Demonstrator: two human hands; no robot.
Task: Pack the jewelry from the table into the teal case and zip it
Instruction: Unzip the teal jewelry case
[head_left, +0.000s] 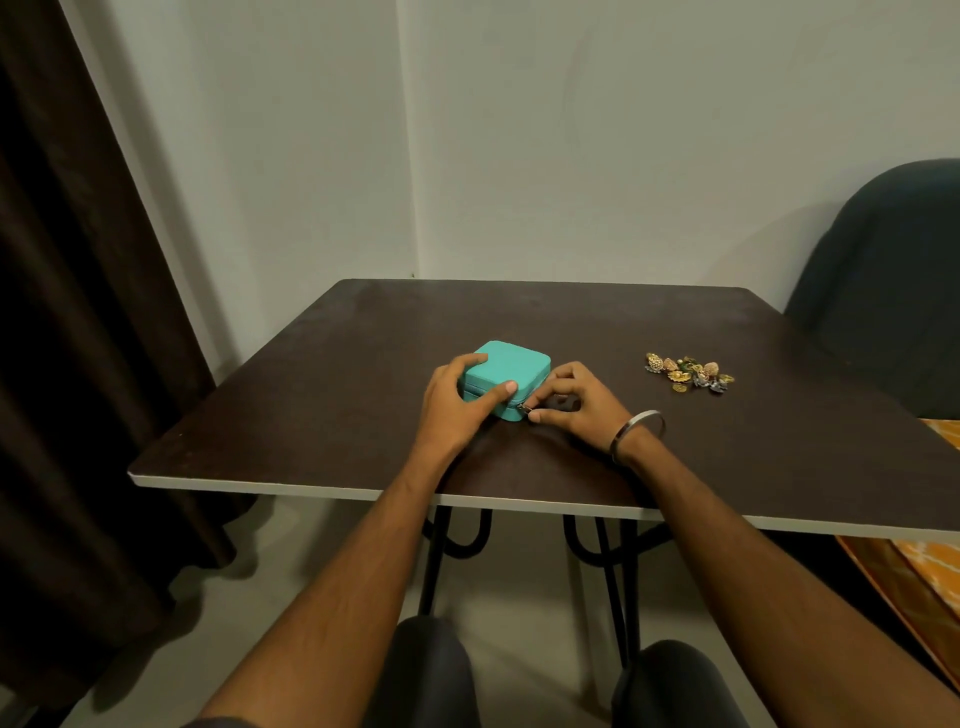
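Observation:
A small square teal case (511, 366) lies closed on the dark table (337, 415), left of centre. My left hand (457, 402) grips its left and front sides, thumb on the lid and a finger across the front. My right hand (574, 402) is at the case's front right corner, with thumb and forefinger pinched on the metal zipper pull (523, 409). A pile of gold and silver jewelry (688, 373) lies on the table to the right, well apart from both hands.
A dark chair back (883, 286) stands at the table's right far side. An orange patterned cloth (924, 571) lies at the lower right. A dark curtain (78, 312) hangs on the left. The wall runs just behind the table.

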